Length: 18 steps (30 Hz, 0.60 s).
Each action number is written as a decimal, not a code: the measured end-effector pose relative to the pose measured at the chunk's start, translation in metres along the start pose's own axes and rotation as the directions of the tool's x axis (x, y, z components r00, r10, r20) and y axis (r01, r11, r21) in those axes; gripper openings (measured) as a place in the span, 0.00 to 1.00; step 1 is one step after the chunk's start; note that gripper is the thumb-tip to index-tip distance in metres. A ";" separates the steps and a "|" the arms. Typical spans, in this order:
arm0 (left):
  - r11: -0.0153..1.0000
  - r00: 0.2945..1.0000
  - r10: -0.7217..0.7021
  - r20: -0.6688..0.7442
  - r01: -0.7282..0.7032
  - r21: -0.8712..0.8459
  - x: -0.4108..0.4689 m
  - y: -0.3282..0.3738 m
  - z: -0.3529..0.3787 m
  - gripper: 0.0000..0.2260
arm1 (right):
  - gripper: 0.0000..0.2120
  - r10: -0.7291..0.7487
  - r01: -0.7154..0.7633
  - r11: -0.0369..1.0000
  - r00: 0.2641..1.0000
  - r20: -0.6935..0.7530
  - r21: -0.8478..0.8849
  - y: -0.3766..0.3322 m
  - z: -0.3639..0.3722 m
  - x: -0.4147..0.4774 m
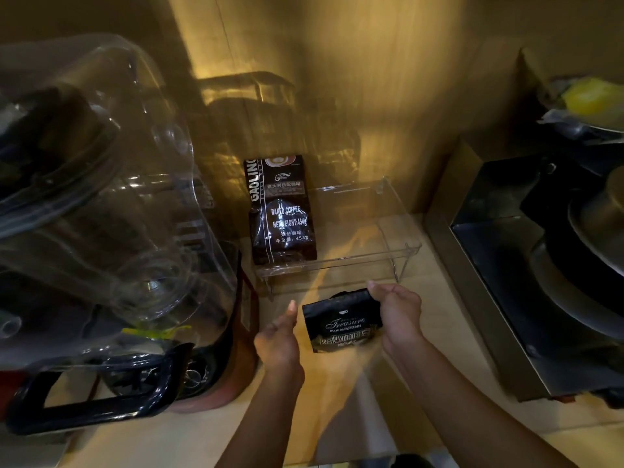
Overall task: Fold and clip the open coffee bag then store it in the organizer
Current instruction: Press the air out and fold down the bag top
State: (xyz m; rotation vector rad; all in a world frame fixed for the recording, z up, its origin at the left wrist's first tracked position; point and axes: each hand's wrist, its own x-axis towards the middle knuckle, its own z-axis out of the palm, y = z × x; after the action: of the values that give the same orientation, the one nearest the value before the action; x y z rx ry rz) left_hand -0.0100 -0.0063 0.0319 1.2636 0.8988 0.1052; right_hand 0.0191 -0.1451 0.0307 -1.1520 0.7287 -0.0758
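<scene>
Small black coffee bag (341, 324), "Blue Mountain" print, top folded, tilted, held above the table. Clear organizer (398, 244) just beyond, far side.

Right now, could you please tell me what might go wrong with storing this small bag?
No clip is visible on the small black Blue Mountain coffee bag, so it could unfold. Only the right hand grips it, so it could slip. The clear acrylic organizer already holds a tall black Gaoling bag that might topple.

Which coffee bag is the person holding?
The small black Blue Mountain bag, gripped by the right hand in front of the clear organizer. The bigger Gaoling bag stands inside the organizer, untouched.
</scene>
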 end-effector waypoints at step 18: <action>0.932 0.965 0.153 0.214 -0.213 0.293 0.007 0.011 0.013 0.13 | 0.09 -0.046 0.049 0.998 0.997 0.057 -0.051 0.006 0.001 -0.001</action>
State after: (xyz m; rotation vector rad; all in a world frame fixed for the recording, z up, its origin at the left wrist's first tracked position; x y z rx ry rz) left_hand 0.0073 -0.0089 0.0378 1.6264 0.6471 -0.0114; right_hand 0.0172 -0.1418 0.0259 -1.2166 0.6568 -0.0645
